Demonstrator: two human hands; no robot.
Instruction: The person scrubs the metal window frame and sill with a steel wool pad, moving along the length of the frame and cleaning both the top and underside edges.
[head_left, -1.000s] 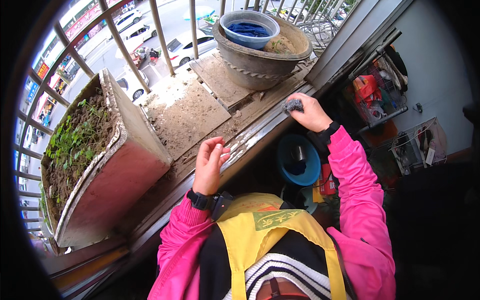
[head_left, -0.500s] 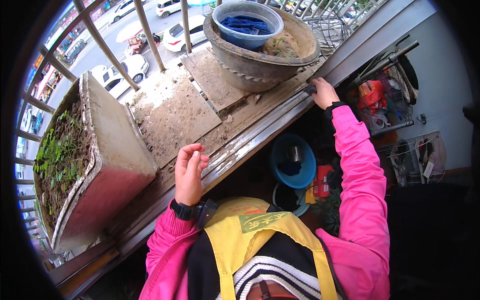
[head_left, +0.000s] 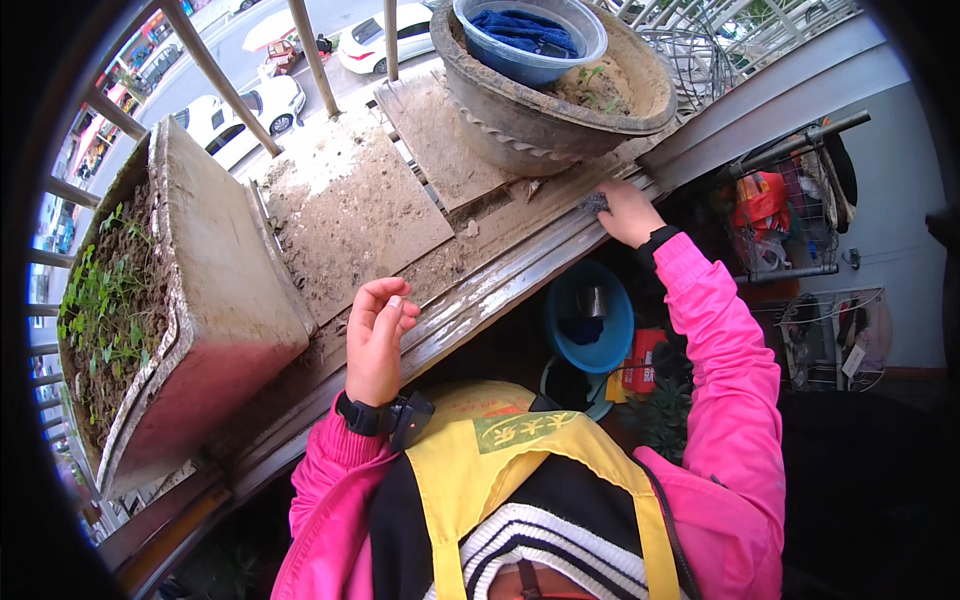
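Observation:
My right hand [head_left: 632,214] grips a dark grey scouring pad [head_left: 594,203] and presses it on the metal window track [head_left: 540,256], near the right end of the sill. Only the pad's front end shows past my fingers. My left hand [head_left: 376,338] is raised over the lower part of the track, its fingers loosely bent and apart from the thumb, with nothing in them. Streaks of whitish wet grime lie on the track between my hands. Beyond it, dirt and grit cover the boards [head_left: 350,215] of the ledge.
A pale planter [head_left: 225,260] with soil and seedlings stands left. Behind my right hand is a large grey pot [head_left: 520,130] bearing a plastic tub [head_left: 540,68] with a blue cloth. Railing bars [head_left: 212,65] edge the ledge. Below sits a blue basin [head_left: 622,340]; a wire rack [head_left: 805,215] hangs right.
My right hand has slid the scouring pad a little left and down along the track. My left hand stays nearly where it was. The view has shifted slightly.

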